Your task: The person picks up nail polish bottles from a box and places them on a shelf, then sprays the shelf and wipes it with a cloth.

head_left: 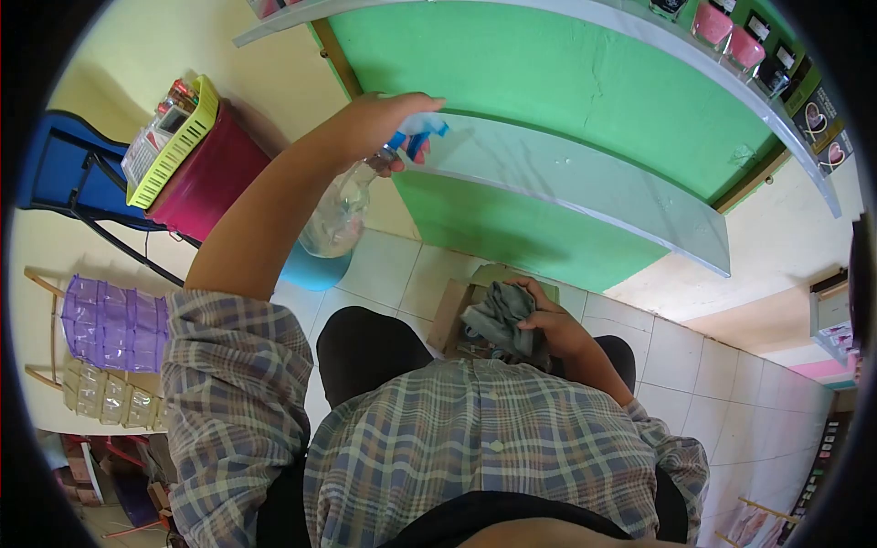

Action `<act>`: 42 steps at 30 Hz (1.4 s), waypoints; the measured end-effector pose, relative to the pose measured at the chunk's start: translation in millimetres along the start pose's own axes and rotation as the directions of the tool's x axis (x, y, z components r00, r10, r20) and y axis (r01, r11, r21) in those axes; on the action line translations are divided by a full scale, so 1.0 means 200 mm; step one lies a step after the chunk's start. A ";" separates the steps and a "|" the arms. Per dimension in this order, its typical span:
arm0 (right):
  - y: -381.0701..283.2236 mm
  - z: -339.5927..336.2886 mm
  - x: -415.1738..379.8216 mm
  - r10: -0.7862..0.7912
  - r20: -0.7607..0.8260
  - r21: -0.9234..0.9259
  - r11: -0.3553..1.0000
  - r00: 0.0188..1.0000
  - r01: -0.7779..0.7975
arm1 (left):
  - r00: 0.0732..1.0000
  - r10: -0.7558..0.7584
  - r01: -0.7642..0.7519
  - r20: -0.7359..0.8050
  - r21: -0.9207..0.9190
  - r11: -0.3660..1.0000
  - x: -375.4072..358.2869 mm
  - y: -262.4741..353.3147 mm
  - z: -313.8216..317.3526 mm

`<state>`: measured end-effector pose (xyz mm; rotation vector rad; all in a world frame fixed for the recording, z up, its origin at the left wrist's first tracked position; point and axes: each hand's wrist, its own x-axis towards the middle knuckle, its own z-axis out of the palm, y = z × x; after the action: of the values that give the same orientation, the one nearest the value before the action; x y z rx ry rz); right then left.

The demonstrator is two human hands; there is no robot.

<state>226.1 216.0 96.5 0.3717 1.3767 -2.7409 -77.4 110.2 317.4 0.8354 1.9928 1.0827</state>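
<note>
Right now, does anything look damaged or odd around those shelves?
Yes, mildly: a pale patch marks the green wall panel near its right end, above the grey lower shelf. It looks odd because the surrounding green is mostly plain. I can't tell whether it's damage or moisture.

A loose plaid button-up shirt (566,443) crosses muted grey-blue and brown checks with pale yellowish lines; small, light, round buttons (497,447) run down the front placket. Its bunched sleeves (237,365) stop around the elbows, above plain black trousers (370,352).

Spray bottle (338,215) left of the cloth (501,320)
</note>
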 end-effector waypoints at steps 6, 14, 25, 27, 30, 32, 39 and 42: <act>-0.03 0.06 -0.01 -0.162 -0.116 -0.174 0.975 0.980 0.141 | 0.999 0.038 -0.036 0.031 -0.037 0.999 -0.14 -0.09 0.01; -0.10 -0.01 0.00 -0.211 -0.209 -0.319 0.938 0.955 0.138 | 0.827 0.559 -0.562 0.061 0.087 0.822 -0.34 -0.72 0.21; -0.18 -0.01 -0.23 -0.233 -0.210 -0.478 0.871 0.949 0.108 | 0.954 0.171 -0.055 -0.248 0.415 0.908 0.07 -1.92 0.26; -0.16 0.03 -0.24 -0.330 -0.254 -0.564 0.814 0.909 0.138 | 0.976 0.192 -0.107 -0.105 0.535 0.838 0.10 -2.04 0.24; -0.20 0.10 -0.27 -0.234 -0.356 -0.558 0.830 0.905 -0.005 | 0.979 0.176 -0.202 0.105 0.642 0.740 0.13 -2.35 0.20; -0.15 0.09 -0.24 -0.285 -0.369 -0.593 0.805 0.885 0.012 | 0.975 0.138 -0.216 0.173 0.604 0.767 0.12 -2.58 0.22; -0.16 0.06 -0.16 -0.098 -0.325 -0.442 0.895 0.941 -0.060 | 0.998 -0.026 -0.006 0.059 0.490 0.872 0.05 -2.58 0.29; -0.14 0.07 -0.10 -0.186 -0.297 -0.476 0.879 0.937 0.023 | 0.997 -0.079 0.058 -0.001 0.688 0.724 0.06 -2.36 0.27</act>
<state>237.6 221.3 131.4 0.7713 2.1346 -2.3710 -135.1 -66.5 -120.2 1.1209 2.4063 0.2360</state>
